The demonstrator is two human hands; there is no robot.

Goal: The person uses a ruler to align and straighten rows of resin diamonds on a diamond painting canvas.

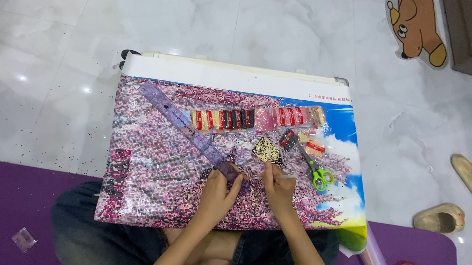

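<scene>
left hand on ruler | right hand pinching pen (above canvas)

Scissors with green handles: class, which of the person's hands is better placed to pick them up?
Probably the right hand: the scissors lie just right of it on the canvas, while the left hand rests on the purple ruler.

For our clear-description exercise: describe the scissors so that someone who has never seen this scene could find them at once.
Start at the large pink diamond-painting canvas lying on the person's lap. Move to its right side, where blue sky shows, just right of the right hand. The scissors lie there, the only thing with bright green handles.
</scene>
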